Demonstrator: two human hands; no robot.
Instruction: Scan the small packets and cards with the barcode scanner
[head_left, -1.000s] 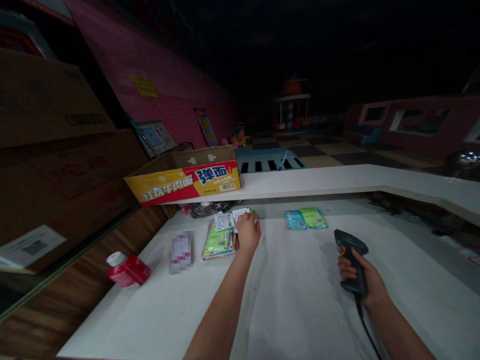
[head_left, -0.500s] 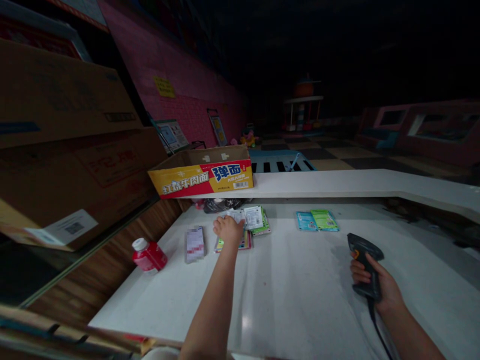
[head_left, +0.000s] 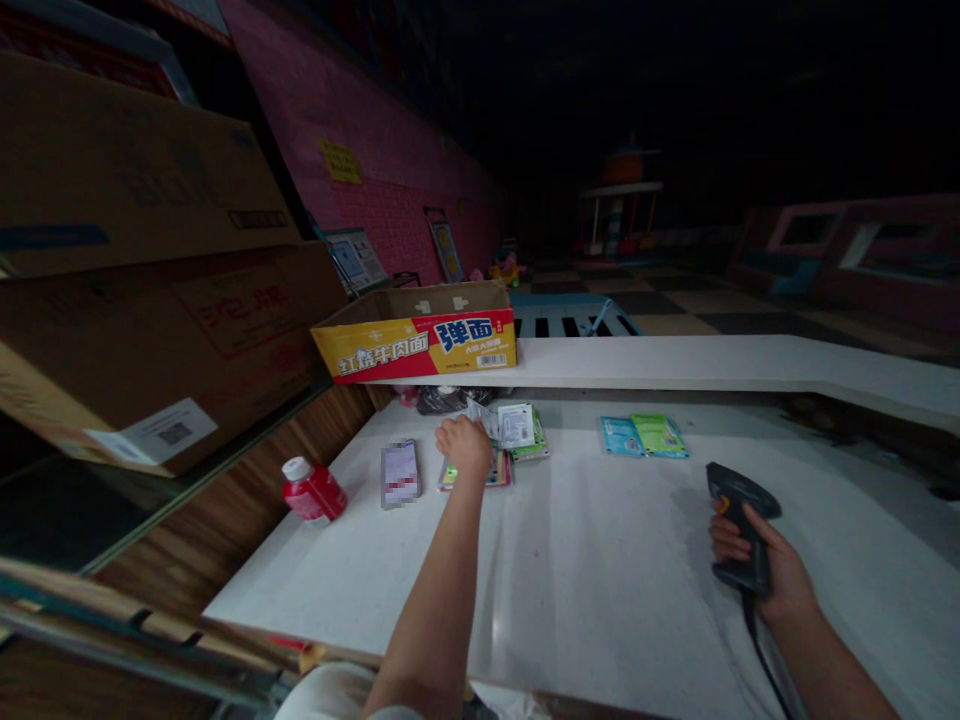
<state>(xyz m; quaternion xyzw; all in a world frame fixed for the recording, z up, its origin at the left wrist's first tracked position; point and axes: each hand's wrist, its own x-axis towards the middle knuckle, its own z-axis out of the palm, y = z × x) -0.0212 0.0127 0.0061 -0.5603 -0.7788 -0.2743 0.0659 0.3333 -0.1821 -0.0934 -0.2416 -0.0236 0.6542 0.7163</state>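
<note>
My left hand point(head_left: 463, 445) is closed at the edge of a small white-backed packet point(head_left: 484, 416), which tilts up from the pile; the fingertips are partly hidden. Beneath that hand lie colourful flat packets point(head_left: 496, 470). Just right of it, a white-labelled packet point(head_left: 517, 426) rests over a green packet point(head_left: 538, 442). My right hand point(head_left: 780, 570) grips a black barcode scanner point(head_left: 742, 520) by its handle, over the right part of the white counter point(head_left: 585, 580). Its cord hangs down toward me.
Blue and green packets point(head_left: 643, 436) lie farther right. To the left are a phone point(head_left: 400, 472) and a red bottle point(head_left: 315, 492) with a white cap. A yellow-red noodle carton point(head_left: 420, 345) stands on the raised ledge point(head_left: 675, 362). Large cardboard boxes point(head_left: 165, 340) are stacked at left.
The white-backed packet at my left hand has tipped up at its edge. My right hand keeps hold of the scanner. The whole view has shifted slightly.
</note>
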